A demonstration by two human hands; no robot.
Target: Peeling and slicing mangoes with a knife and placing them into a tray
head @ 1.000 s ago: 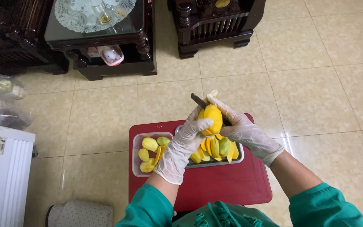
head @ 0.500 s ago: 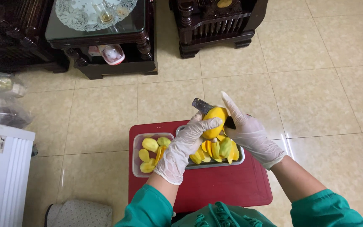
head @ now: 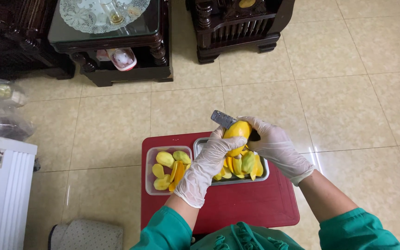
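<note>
Both arms reach forward from green sleeves, forearms bare below the cuffs, and each hand wears a thin pale glove. The left hand [head: 211,159] is raised with its wrist bent slightly inward, its fingers [head: 225,144] curled upward and closed in a grip from below. The right hand [head: 274,146] sits just beside it, touching at the fingertips, palm turned down and leftward, its fingers wrapped tight in a fist-like hold. The two forearms angle toward each other.
</note>
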